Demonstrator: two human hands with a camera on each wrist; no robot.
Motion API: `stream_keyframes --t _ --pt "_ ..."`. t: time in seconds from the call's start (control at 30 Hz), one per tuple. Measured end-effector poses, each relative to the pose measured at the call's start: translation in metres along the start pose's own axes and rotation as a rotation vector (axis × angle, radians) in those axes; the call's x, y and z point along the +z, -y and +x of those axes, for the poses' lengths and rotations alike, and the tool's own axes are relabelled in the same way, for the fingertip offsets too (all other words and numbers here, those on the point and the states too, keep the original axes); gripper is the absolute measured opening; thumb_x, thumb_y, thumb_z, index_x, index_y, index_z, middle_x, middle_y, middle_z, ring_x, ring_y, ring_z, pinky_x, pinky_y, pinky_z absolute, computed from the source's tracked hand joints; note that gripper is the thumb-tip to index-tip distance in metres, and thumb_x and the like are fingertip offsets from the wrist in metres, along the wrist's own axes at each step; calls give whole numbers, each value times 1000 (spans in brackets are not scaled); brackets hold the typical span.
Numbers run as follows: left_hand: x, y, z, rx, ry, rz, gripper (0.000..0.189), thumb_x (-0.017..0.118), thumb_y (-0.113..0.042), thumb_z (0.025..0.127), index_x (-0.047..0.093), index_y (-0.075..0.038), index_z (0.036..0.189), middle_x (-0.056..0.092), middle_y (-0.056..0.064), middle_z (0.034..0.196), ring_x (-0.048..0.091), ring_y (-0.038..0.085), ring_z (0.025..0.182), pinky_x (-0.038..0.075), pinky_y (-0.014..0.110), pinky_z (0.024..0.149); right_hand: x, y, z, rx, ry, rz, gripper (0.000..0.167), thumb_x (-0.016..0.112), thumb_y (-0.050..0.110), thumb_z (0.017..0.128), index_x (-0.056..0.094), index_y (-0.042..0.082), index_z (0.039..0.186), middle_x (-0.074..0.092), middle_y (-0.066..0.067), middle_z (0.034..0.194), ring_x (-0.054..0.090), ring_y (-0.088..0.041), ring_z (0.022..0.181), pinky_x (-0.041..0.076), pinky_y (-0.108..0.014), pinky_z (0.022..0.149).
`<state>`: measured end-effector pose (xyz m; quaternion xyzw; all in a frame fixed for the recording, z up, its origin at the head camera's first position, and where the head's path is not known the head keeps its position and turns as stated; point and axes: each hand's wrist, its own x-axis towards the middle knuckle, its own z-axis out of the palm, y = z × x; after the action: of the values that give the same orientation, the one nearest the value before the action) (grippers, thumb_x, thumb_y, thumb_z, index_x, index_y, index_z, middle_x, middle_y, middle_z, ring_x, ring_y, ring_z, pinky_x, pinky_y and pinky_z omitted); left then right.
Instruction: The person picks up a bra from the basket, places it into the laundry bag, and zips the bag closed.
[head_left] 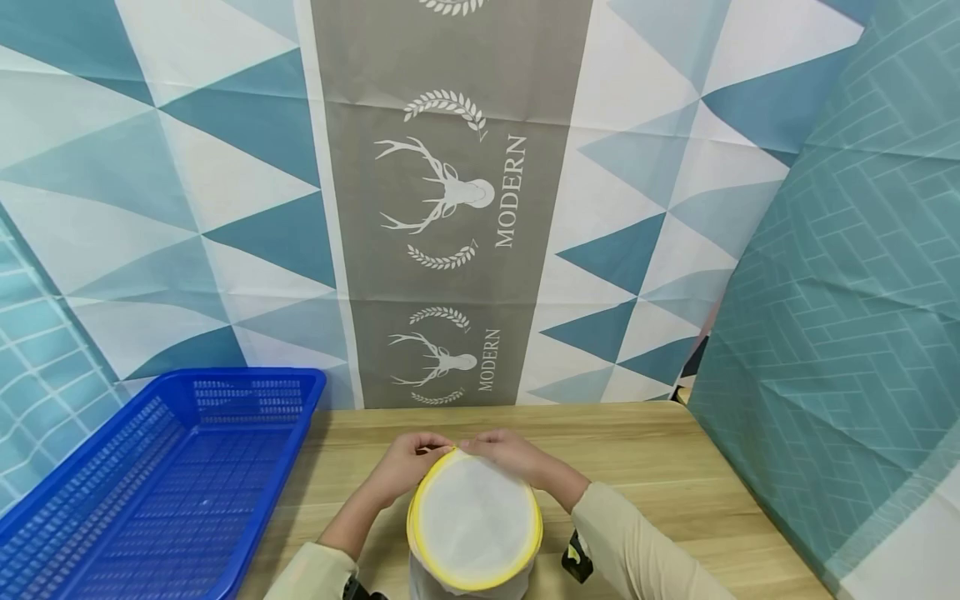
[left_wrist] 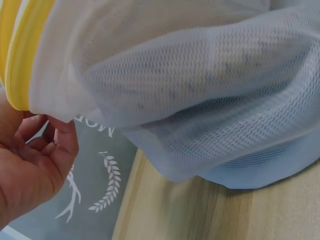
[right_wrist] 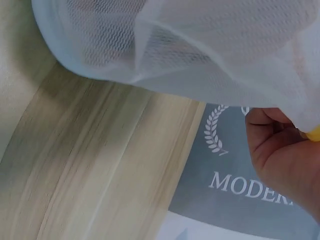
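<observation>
A white mesh laundry bag (head_left: 480,521) stands upright on the table, its round white top bordered by a yellow zipper band (head_left: 537,533). At the far edge of that top, my left hand (head_left: 401,468) pinches the yellow rim between thumb and fingers. Close beside it, my right hand (head_left: 513,458) grips the same rim, fingertips nearly meeting the left ones. Soft folds run down the bag's mesh side (left_wrist: 210,95) in the left wrist view. From the right wrist, the curled fingers show at the band, with the zipper pull hidden.
A blue plastic basket (head_left: 303,417) with slotted walls lies at the left. The wooden table (head_left: 637,450) ends against a patterned cloth (head_left: 435,275) at the back. A teal cloth (head_left: 840,350) hangs along the right side.
</observation>
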<state>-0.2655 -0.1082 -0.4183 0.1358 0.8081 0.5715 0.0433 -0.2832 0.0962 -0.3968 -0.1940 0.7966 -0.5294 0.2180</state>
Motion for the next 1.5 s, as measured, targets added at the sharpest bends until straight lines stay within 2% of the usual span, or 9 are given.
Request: stream_keyframes --t 0.13,0.43,0.63,0.73,0.9,1.07,1.17,1.5 --pt "1 -3 -1 17 -22 22 22 57 -20 93 67 -1 102 67 8 94 58 14 78 51 27 65 3 0 0 -28 -35 -45 34 54 36 93 69 6 100 66 -3 85 61 -11 65 52 -27 59" --pt "2 -6 -8 41 -75 49 20 58 -20 93 68 -4 99 67 6 91 57 14 72 49 26 59 5 1 -4 -53 -62 -66 35 54 36 94 70 6 100 66 -2 78 59 -10 57 51 -27 53" --pt "2 -5 -10 28 -95 35 18 59 -18 92 69 -4 98 67 6 87 56 14 68 48 25 54 6 -1 -5 -43 -80 -72 35 53 36 95 70 6 94 62 0 72 56 -9 54 49 -25 50" --pt "2 -4 -10 28 -98 41 18 59 -17 92 69 -4 97 67 7 88 57 14 68 49 25 55 5 0 -5 -44 -81 -69 35 53 35 95 69 4 94 61 1 71 55 -9 54 48 -24 50" --pt "2 -6 -9 30 -120 80 15 59 -15 92 69 -4 96 68 7 90 58 14 70 50 26 59 4 5 -4 -47 -60 -103 37 49 38 96 68 6 98 63 -1 78 57 -10 62 50 -26 57" --pt "3 -10 -9 29 -143 122 14 60 -16 91 69 -5 95 67 6 90 58 12 70 49 26 60 4 11 -2 -75 11 -161 36 46 41 97 66 11 102 62 -2 87 58 -11 69 49 -27 62" --pt "4 -11 -10 30 -148 133 14 61 -17 91 69 -6 95 67 5 90 58 12 68 49 26 57 6 13 -2 -92 44 -185 33 47 37 97 63 9 96 59 -2 82 54 -12 64 47 -26 58" --pt "5 -11 -15 38 -181 136 12 61 -16 90 71 -8 93 68 4 89 58 11 66 49 24 57 10 10 -3 -92 31 -148 30 47 32 98 62 7 91 56 -1 73 50 -12 57 44 -25 52"
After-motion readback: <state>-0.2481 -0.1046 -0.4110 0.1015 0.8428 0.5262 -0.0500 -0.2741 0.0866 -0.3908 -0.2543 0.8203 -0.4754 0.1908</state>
